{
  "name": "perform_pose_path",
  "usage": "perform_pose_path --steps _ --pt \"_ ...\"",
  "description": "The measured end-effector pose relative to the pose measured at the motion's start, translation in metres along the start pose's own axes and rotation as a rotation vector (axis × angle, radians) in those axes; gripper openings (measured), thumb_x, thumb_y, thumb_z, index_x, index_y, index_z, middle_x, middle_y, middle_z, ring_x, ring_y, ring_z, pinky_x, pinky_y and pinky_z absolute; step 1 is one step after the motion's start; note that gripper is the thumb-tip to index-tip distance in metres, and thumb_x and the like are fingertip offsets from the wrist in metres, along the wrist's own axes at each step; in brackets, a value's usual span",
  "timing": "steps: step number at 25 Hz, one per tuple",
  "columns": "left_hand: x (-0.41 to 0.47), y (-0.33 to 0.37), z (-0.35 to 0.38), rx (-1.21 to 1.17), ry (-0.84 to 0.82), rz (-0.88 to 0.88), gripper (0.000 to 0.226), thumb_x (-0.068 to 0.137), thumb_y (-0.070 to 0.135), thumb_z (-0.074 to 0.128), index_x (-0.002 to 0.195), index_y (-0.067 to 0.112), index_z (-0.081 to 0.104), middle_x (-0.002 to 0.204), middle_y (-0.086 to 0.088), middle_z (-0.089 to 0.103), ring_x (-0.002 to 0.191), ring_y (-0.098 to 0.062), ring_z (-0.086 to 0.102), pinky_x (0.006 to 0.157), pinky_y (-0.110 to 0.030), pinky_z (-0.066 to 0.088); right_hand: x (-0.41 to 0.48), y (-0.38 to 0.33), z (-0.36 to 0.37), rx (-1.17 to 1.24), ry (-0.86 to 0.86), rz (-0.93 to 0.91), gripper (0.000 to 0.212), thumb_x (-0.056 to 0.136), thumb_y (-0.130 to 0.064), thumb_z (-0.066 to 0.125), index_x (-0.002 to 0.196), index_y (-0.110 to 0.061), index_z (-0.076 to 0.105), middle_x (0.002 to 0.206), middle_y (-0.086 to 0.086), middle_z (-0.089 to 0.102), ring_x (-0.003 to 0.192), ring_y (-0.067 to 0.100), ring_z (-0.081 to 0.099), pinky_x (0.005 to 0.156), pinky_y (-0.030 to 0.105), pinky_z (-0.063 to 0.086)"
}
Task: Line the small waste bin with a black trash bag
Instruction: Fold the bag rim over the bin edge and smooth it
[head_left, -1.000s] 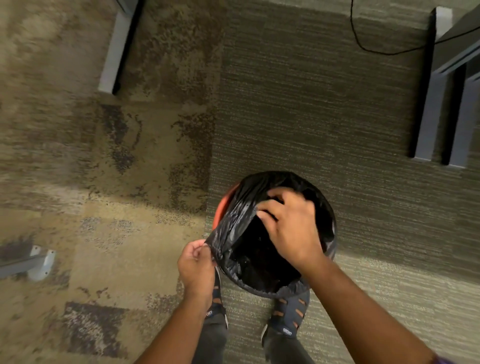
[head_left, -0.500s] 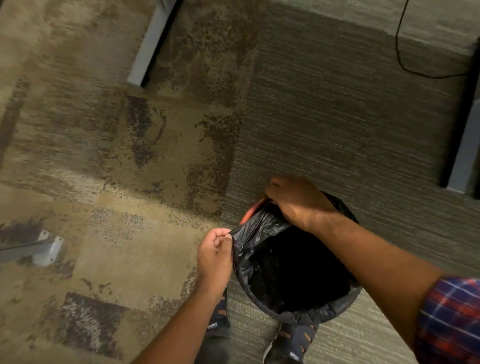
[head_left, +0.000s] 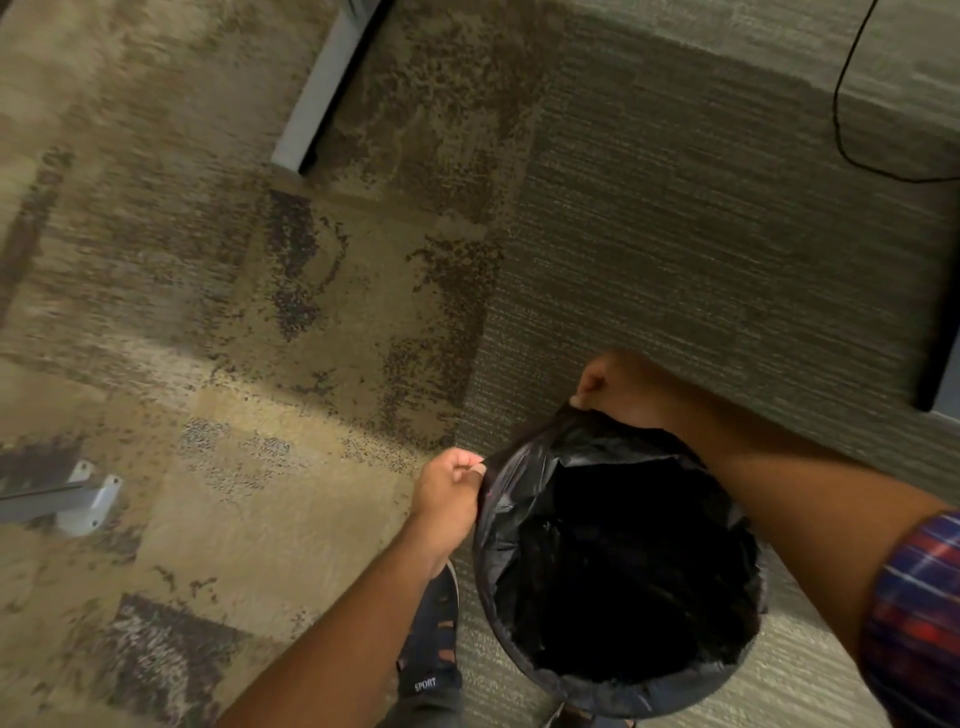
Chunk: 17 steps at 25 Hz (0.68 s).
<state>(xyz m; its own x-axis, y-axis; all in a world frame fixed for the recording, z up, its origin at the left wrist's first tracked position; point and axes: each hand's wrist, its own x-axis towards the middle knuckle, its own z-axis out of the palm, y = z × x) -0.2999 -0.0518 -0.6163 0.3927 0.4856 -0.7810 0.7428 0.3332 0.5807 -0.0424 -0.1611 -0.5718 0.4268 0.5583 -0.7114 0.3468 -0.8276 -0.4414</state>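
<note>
A black trash bag (head_left: 618, 571) hangs open inside the small waste bin, its edge folded over the rim on the near and right sides (head_left: 649, 699). The bin itself is fully covered by the bag. My left hand (head_left: 447, 499) pinches the bag's edge at the bin's left side. My right hand (head_left: 623, 389) grips the bag's edge at the far side, my forearm crossing above the right rim. Between the two hands the edge is stretched taut.
The bin stands on carpet, right at my feet; a dark sandal (head_left: 431, 639) shows beside it. A grey desk leg (head_left: 322, 98) lies at the top, a metal foot bracket (head_left: 83, 501) at the left, a black cable (head_left: 852, 130) at the top right.
My right hand left the bag's mouth, went to the far rim and pulled the edge outward. The orange strip of rim at the left is now covered. The view shifted.
</note>
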Motion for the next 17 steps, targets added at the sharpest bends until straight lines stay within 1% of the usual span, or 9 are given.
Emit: perform_pose_path --steps 1,3,5,7,9,11,13,15,17 --pt "0.004 0.001 0.003 0.033 -0.013 -0.022 0.014 0.104 0.016 0.061 0.098 0.021 0.073 0.094 -0.008 0.082 0.086 -0.025 0.078 0.083 -0.047 0.064 0.002 0.005 0.000 0.060 -0.039 0.075 0.018 0.092 -0.029 0.080 0.091 -0.011 0.080 0.095 0.009 0.079 0.089 0.022 0.071 0.076 0.033 0.053" --pt "0.006 0.003 0.011 0.071 -0.035 -0.049 0.014 0.104 0.015 0.062 0.098 0.022 0.072 0.096 -0.007 0.081 0.088 -0.025 0.078 0.083 -0.046 0.064 0.001 0.016 0.001 0.169 -0.110 0.224 0.015 0.089 -0.030 0.084 0.087 -0.015 0.082 0.097 0.008 0.079 0.094 0.024 0.072 0.085 0.035 0.055" --pt "0.002 0.007 0.014 0.051 -0.049 -0.075 0.011 0.103 0.016 0.063 0.100 0.024 0.070 0.097 -0.006 0.080 0.082 -0.020 0.075 0.073 -0.037 0.062 -0.002 0.028 -0.001 0.199 -0.156 0.328 0.015 0.087 -0.032 0.085 0.084 -0.017 0.083 0.097 0.009 0.080 0.095 0.028 0.074 0.093 0.040 0.058" --pt "-0.011 0.009 0.014 -0.019 -0.065 -0.083 0.010 0.103 0.022 0.065 0.109 0.029 0.069 0.097 -0.001 0.080 0.079 -0.011 0.077 0.065 -0.024 0.059 -0.009 0.036 -0.005 0.160 -0.191 0.380 0.015 0.089 -0.030 0.083 0.089 -0.015 0.084 0.101 0.011 0.081 0.097 0.031 0.075 0.095 0.043 0.060" --pt "-0.031 0.005 0.012 -0.005 -0.023 -0.012 0.014 0.105 0.029 0.062 0.116 0.032 0.070 0.102 0.005 0.079 0.089 -0.006 0.076 0.073 -0.020 0.059 -0.014 0.044 -0.008 0.103 -0.229 0.408 0.020 0.096 -0.022 0.074 0.107 -0.007 0.083 0.117 0.017 0.078 0.109 0.036 0.073 0.103 0.049 0.058" --pt "-0.053 0.001 0.011 0.065 0.070 0.116 0.020 0.107 0.036 0.056 0.119 0.033 0.071 0.112 0.010 0.076 0.103 -0.006 0.072 0.087 -0.026 0.058 -0.018 0.052 -0.008 0.170 -0.203 0.465 0.024 0.099 -0.014 0.068 0.117 -0.002 0.078 0.124 0.021 0.074 0.116 0.039 0.070 0.107 0.051 0.055" --pt "-0.074 -0.003 0.012 0.117 0.109 0.210 0.026 0.107 0.043 0.054 0.125 0.034 0.071 0.118 0.014 0.074 0.108 0.000 0.069 0.090 -0.026 0.058 -0.023 0.061 -0.005 0.219 -0.192 0.474 0.023 0.100 -0.011 0.065 0.115 0.002 0.077 0.124 0.021 0.073 0.114 0.038 0.070 0.100 0.044 0.057" --pt "-0.087 -0.003 0.018 0.206 0.086 0.248 0.033 0.107 0.042 0.055 0.136 0.033 0.066 0.128 0.014 0.072 0.114 0.000 0.068 0.095 -0.026 0.058 -0.032 0.069 -0.001 0.242 -0.180 0.449 0.015 0.101 -0.011 0.066 0.103 -0.002 0.078 0.116 0.019 0.074 0.095 0.029 0.070 0.075 0.029 0.056" --pt "-0.091 -0.001 0.022 0.291 0.063 0.261 0.041 0.109 0.038 0.052 0.147 0.029 0.060 0.140 0.012 0.068 0.126 -0.005 0.063 0.106 -0.031 0.055 -0.040 0.078 0.003 0.377 -0.097 0.446 0.010 0.097 -0.012 0.072 0.089 -0.010 0.077 0.109 0.019 0.076 0.078 0.019 0.067 0.063 0.025 0.049"
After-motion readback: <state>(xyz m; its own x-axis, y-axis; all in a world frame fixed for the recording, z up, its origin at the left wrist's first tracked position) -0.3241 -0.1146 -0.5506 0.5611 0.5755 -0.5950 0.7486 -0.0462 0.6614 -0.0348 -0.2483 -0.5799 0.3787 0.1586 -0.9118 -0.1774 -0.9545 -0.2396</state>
